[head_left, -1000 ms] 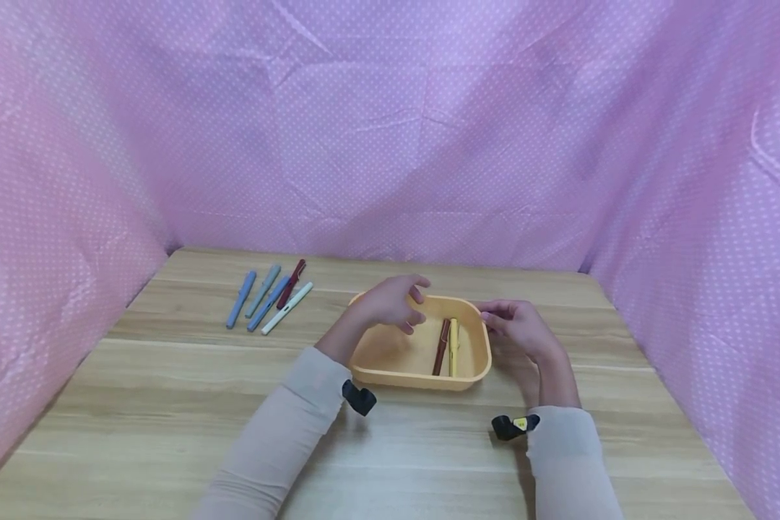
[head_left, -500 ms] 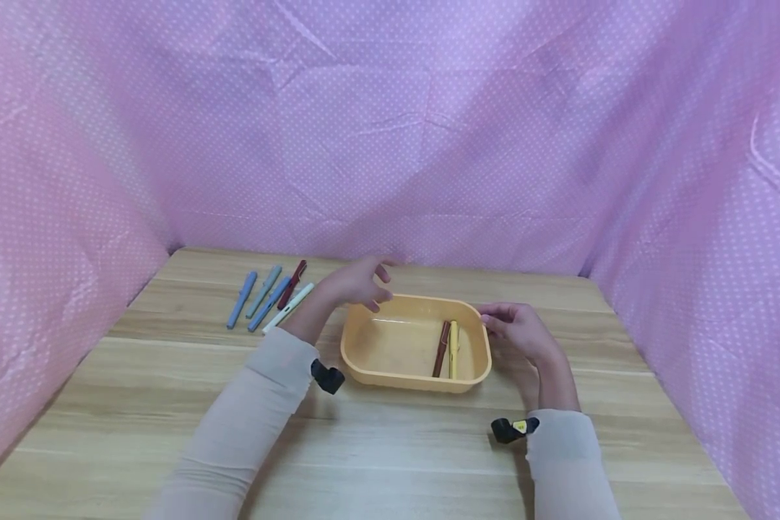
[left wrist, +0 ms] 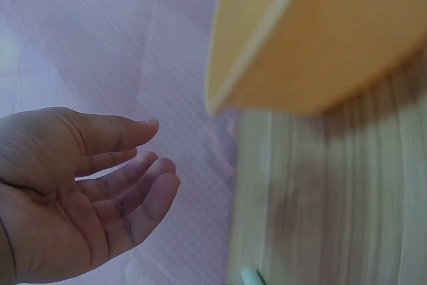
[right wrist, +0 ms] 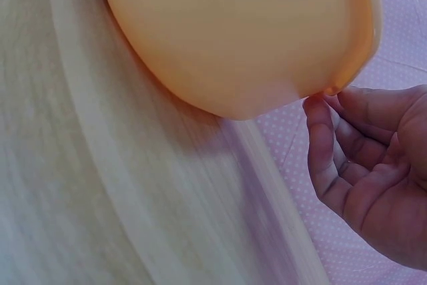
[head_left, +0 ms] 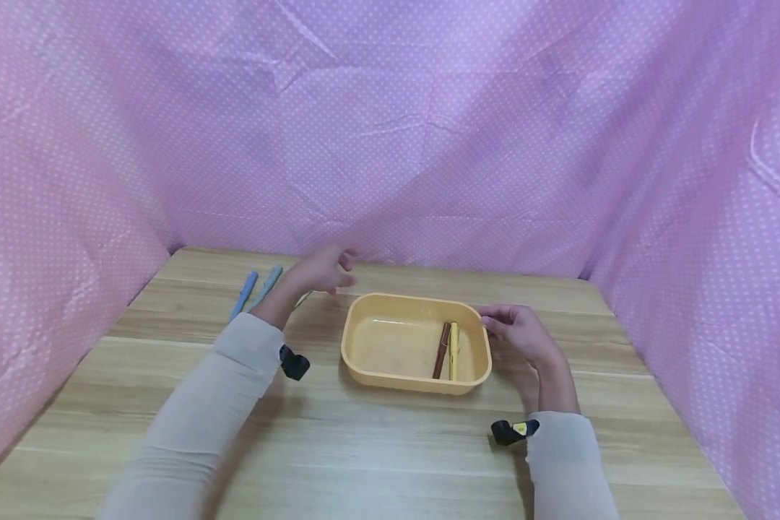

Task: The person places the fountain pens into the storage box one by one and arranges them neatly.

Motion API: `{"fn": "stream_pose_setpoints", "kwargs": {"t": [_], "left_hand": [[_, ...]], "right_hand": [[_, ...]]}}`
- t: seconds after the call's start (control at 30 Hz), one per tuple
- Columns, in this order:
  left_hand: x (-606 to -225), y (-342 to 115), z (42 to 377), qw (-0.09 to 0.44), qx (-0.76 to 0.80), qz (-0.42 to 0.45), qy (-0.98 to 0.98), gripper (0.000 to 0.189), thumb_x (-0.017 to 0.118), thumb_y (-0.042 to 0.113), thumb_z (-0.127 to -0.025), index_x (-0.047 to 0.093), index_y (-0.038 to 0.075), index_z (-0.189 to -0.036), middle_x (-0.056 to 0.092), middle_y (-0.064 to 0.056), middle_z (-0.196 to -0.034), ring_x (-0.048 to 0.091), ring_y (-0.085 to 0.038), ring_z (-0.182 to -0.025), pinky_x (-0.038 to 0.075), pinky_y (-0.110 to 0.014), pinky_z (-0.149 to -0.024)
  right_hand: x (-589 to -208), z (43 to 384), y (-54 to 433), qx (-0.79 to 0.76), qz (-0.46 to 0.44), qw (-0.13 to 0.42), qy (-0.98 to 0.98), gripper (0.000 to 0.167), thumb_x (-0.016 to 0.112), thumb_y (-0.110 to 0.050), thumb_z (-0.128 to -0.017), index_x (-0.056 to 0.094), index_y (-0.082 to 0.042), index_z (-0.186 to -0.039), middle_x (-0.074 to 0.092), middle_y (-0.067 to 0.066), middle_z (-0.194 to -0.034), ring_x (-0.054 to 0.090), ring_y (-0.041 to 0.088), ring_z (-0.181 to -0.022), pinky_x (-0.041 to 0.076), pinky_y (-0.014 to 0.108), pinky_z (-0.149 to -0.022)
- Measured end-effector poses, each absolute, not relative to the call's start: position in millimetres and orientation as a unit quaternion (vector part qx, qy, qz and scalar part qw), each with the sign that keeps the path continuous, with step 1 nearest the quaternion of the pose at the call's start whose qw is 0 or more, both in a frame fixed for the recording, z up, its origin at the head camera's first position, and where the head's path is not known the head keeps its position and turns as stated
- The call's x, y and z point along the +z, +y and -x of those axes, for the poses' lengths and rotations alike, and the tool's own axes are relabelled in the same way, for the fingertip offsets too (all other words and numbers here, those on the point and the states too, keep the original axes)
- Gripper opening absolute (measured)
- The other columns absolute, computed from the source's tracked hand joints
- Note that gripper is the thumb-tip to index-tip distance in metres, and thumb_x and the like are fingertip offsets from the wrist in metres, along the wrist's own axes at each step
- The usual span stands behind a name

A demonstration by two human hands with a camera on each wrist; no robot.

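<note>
- My left hand (head_left: pixel 321 271): fingers loosely curved, thumb standing off them, palm bare, nothing in the grasp. Tips point right.
- Blue pen (head_left: pixel 243 292): left of this hand and a little nearer my body, past the wrist. Long axis runs away from me, far end leaning right.
- Grey-green pen (head_left: pixel 269 284): between blue pen and my left wrist, roughly parallel to the blue one; near end partly hidden by my arm.
- Pale pen (left wrist: pixel 251 276): only one end shows, just on the body side of my left hand. Whatever else lies under the arm, I cannot tell.
- Yellow tray (head_left: pixel 396 380): right of my left hand, nearer my body, apart from it; long axis left to right.
- Reddish-brown pen (head_left: pixel 440 350) and yellow pen (head_left: pixel 453 350): inside the tray, side by side, left of my right hand.
- My right hand (head_left: pixel 525 334): thumb and fingers pinch the tray's right rim.
- Key relation, my judgement: left hand is nearer the loose pens, but its fingertips face away from them.
</note>
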State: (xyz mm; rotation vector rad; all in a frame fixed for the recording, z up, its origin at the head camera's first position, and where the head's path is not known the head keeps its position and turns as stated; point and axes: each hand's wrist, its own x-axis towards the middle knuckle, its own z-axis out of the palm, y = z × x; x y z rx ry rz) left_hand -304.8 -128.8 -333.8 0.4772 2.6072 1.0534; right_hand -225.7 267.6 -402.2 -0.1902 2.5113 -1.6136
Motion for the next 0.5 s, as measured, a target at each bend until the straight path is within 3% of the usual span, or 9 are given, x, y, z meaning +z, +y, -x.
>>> {"fn": "stream_pose_setpoints", "kwargs": {"t": [0.5], "left_hand": [[-349, -192, 317, 0.137, 0.274, -0.129, 0.943, 0.060, 0.067, 0.006, -0.096, 0.040, -0.008, -0.148, 0.057, -0.031, -0.132, 0.059, -0.042, -0.117, 0.056, -0.048, -0.094]], "right_hand": [[-406, 230, 266, -0.536, 0.064, 0.076, 0.838, 0.032, 0.062, -0.010, -0.103, 0.065, 0.009, -0.128, 0.071, 0.022, -0.117, 0.069, 0.011, -0.092, 0.061, 0.030, -0.084]]}}
